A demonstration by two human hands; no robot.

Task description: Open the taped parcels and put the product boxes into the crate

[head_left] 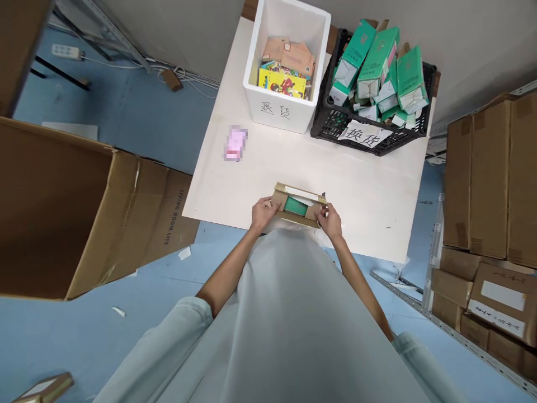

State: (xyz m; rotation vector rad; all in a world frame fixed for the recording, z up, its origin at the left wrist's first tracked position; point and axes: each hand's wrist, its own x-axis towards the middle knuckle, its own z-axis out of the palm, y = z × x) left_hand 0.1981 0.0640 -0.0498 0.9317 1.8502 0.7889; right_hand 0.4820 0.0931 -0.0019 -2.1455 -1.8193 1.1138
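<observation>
At the front edge of the white table [364,201] stands a small cardboard box [279,200] with its top flaps partly parted. Through the gap between the flaps a green item [296,206] shows inside. My left hand [262,214] grips the box's left end, thumb on the flap. At the right end, my right hand [331,220] pinches the other flap between bent fingers. The lower part of the box is hidden from this angle.
Behind the box are a white foam bin [277,110] of cards and booklets and a black crate [321,120] of green boxes. A blurred pink object [235,143] lies left. A large open carton [138,207] stands left; stacked cartons [489,179] fill the right.
</observation>
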